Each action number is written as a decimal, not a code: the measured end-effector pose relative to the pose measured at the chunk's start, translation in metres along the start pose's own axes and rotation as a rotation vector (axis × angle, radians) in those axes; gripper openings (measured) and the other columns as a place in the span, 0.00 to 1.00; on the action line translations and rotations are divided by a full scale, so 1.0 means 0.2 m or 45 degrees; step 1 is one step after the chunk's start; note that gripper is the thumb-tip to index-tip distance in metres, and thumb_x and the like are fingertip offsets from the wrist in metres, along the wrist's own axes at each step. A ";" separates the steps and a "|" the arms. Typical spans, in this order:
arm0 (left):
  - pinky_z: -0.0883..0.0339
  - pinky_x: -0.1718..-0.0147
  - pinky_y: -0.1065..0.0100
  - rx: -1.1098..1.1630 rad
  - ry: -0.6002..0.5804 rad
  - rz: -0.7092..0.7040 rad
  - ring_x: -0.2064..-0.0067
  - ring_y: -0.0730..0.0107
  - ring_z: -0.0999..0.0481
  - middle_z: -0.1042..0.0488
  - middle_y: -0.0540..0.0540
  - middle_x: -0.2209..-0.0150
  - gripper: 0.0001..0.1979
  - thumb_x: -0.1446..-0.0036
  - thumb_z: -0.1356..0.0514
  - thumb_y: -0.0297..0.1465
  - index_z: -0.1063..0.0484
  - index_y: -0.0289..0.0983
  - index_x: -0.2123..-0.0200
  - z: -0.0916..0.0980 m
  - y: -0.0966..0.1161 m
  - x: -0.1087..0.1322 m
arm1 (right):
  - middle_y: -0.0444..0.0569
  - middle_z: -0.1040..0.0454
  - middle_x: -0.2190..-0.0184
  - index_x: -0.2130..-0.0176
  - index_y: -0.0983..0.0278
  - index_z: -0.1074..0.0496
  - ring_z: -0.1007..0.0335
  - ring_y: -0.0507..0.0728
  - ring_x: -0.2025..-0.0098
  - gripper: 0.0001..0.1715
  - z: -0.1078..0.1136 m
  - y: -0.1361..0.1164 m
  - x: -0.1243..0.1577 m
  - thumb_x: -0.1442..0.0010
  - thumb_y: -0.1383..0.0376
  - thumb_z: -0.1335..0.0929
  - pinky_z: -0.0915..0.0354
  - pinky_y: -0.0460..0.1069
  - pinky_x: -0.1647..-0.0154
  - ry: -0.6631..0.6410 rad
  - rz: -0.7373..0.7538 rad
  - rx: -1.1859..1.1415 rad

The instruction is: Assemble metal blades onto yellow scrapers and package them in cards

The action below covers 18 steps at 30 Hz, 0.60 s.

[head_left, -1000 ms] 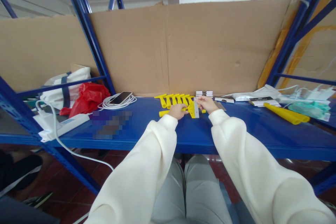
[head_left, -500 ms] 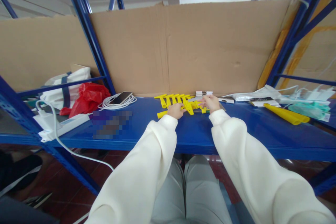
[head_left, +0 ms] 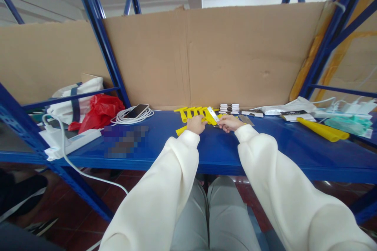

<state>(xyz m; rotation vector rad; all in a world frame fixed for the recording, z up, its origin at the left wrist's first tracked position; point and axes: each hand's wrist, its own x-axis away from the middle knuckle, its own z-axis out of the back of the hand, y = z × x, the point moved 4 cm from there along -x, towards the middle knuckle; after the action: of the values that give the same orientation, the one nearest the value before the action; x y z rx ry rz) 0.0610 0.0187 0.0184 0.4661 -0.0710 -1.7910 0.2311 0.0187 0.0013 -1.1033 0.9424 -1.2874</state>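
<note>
My left hand point(head_left: 196, 124) is closed round a yellow plastic scraper point(head_left: 180, 130), whose handle sticks out to the lower left. A pale flat blade point(head_left: 213, 114) lies tilted against the scraper's wide head. My right hand point(head_left: 230, 123) pinches the lower right end of that blade. Just behind the hands, several more yellow scrapers point(head_left: 184, 114) lie side by side in a row. More yellow pieces near the right hand are partly hidden by it.
Stacked small white-and-dark packs point(head_left: 229, 108) and a grey metal plate point(head_left: 246, 119) lie right of the hands. Two yellow cone-shaped tubes point(head_left: 321, 128) rest farther right. At left are a phone point(head_left: 136, 111) on a coiled white cable, a power strip point(head_left: 78, 144) and a red bag point(head_left: 100, 110).
My right hand has drawn slightly left and towards me, bringing the pale blade against the scraper head. The stacked packs behind it show more fully. My left hand keeps its grip.
</note>
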 end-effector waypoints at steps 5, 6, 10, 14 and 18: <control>0.39 0.37 0.51 0.005 -0.001 -0.033 0.38 0.55 0.27 0.21 0.43 0.42 0.16 0.34 0.43 0.34 0.23 0.42 0.46 0.00 0.01 0.01 | 0.39 0.35 0.89 0.79 0.63 0.37 0.48 0.45 0.90 0.22 -0.01 0.00 0.01 0.42 0.65 0.24 0.52 0.40 0.91 -0.048 0.001 -0.013; 0.39 0.37 0.51 0.003 -0.004 -0.037 0.38 0.55 0.27 0.22 0.44 0.42 0.16 0.33 0.43 0.34 0.24 0.42 0.46 0.00 0.01 0.01 | 0.39 0.36 0.89 0.79 0.63 0.37 0.49 0.45 0.90 0.22 -0.01 0.00 0.01 0.41 0.64 0.25 0.53 0.40 0.91 -0.056 -0.004 -0.015; 0.40 0.37 0.50 0.003 -0.011 -0.049 0.38 0.55 0.27 0.21 0.45 0.42 0.16 0.33 0.43 0.34 0.24 0.45 0.45 0.00 0.01 0.01 | 0.37 0.41 0.89 0.78 0.63 0.36 0.51 0.44 0.90 0.22 -0.02 0.00 0.02 0.41 0.61 0.24 0.56 0.40 0.91 -0.099 -0.020 -0.037; 0.41 0.37 0.49 0.009 -0.015 -0.060 0.38 0.55 0.27 0.21 0.46 0.42 0.16 0.33 0.43 0.34 0.24 0.46 0.45 0.00 0.02 0.02 | 0.36 0.43 0.90 0.78 0.64 0.33 0.54 0.44 0.89 0.21 -0.02 0.01 0.02 0.41 0.59 0.25 0.58 0.40 0.91 -0.104 -0.034 -0.003; 0.42 0.36 0.49 0.008 -0.024 -0.060 0.37 0.54 0.27 0.22 0.44 0.40 0.16 0.33 0.43 0.34 0.24 0.44 0.45 0.00 0.03 0.02 | 0.37 0.43 0.91 0.78 0.65 0.30 0.53 0.44 0.89 0.20 -0.02 0.01 0.01 0.42 0.59 0.25 0.58 0.40 0.91 -0.064 -0.023 0.052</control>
<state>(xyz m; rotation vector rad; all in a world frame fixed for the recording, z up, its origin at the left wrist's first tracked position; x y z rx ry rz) 0.0649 0.0133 0.0196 0.4590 -0.0796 -1.8419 0.2288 0.0160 -0.0017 -1.1097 0.8670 -1.2826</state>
